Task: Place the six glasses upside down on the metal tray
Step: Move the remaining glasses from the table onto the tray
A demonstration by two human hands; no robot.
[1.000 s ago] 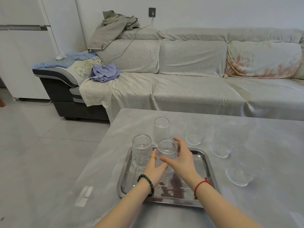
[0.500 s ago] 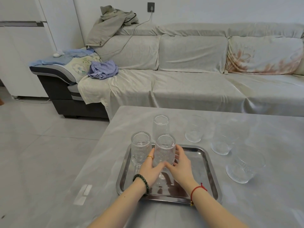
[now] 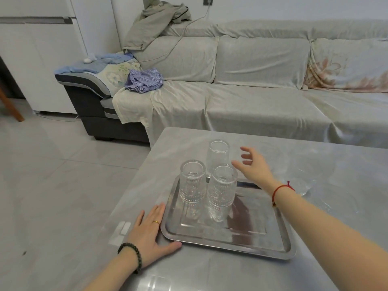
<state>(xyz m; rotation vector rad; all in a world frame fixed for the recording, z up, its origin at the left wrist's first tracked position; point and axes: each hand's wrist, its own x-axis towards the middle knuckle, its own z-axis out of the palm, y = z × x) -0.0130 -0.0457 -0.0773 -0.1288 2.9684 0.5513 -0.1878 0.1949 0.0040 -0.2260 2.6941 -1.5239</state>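
Glasses (image 3: 222, 186) ribbed, clear, prob. inverted, tray (image 3: 228, 238) shiny

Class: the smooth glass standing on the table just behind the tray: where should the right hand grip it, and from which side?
Grip the smooth glass round its mid-wall, from its right, where the open right hand hovers; the ribbed glasses crowd its near side.

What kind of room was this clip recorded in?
Most likely a home living room: a long sofa draped in cloth covers, loose clothes left on it, and a low table in front holding a metal tray of glasses.
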